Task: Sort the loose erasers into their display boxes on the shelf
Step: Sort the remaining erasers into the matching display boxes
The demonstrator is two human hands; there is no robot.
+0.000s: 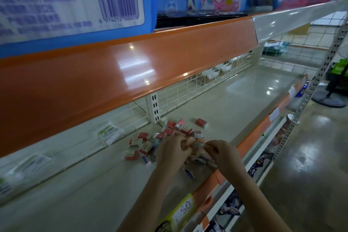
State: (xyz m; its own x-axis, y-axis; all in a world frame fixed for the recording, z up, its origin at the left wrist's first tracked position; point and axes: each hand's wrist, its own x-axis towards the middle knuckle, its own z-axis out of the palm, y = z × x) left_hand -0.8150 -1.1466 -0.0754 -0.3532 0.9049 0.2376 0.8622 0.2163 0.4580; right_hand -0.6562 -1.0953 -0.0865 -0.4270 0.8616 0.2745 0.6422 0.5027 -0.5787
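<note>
Both my hands are down in the heap of loose erasers [169,137] lying on the pale shelf [235,100], near its front edge and just in front of the wire mesh back [188,88]. My left hand [174,151] has its fingers curled into the pile, clamped around a small cluster of erasers, though blur hides how many. My right hand [221,149] sits just beside it, fingertips drawn together in a pinch over the pile; I cannot tell whether anything is caught between them. One red-sleeved eraser [201,122] lies apart at the back of the heap. A white and green box [110,133] leans against the mesh to the left. A yellow price tag [180,211] hangs on the orange shelf lip below my arms.
</note>
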